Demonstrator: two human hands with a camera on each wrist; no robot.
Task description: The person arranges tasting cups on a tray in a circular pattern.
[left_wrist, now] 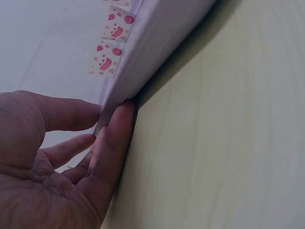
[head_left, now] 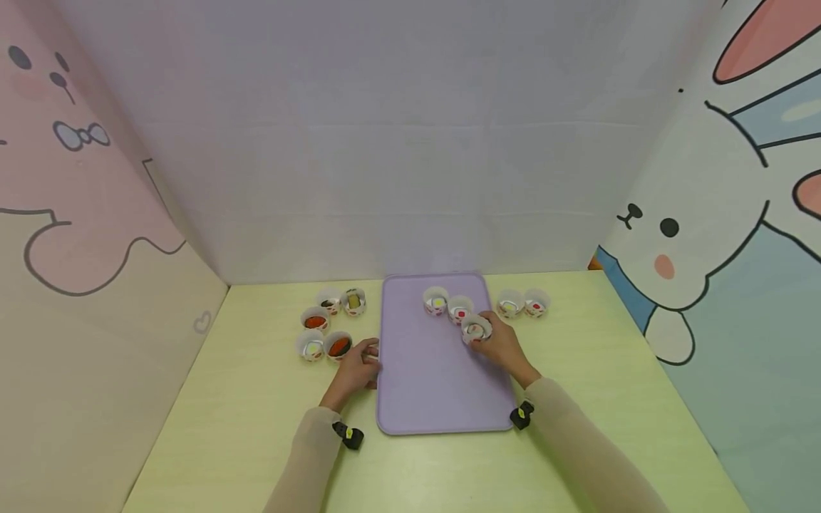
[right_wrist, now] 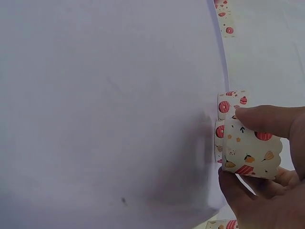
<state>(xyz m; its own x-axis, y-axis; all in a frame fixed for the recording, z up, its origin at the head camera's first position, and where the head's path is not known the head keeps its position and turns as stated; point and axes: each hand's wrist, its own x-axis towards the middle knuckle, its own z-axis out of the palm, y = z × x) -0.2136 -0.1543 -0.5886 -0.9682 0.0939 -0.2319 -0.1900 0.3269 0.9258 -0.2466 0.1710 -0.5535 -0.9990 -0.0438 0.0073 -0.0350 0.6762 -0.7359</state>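
A patterned paper baking cup [head_left: 476,329] with something pale inside is held by my right hand [head_left: 507,349] over the right part of a lilac tray [head_left: 442,399]. In the right wrist view, the thumb and fingers grip this cup [right_wrist: 252,152] from opposite sides. At the tray's left edge, my left hand [head_left: 355,369] pinches the rim; the left wrist view has its thumb and fingers about the tray wall [left_wrist: 136,67]. Two more paper cups, one with a yellow piece [head_left: 436,302] and one with a red piece [head_left: 460,311], stand near the tray's back.
Left of the tray several paper cups stand grouped, including one with red-orange contents [head_left: 315,320] and one with a tan piece [head_left: 354,302]. Two cups, one yellowish inside [head_left: 510,305] and one red inside [head_left: 536,304], stand right of it. A pale wall [head_left: 398,178] closes the back.
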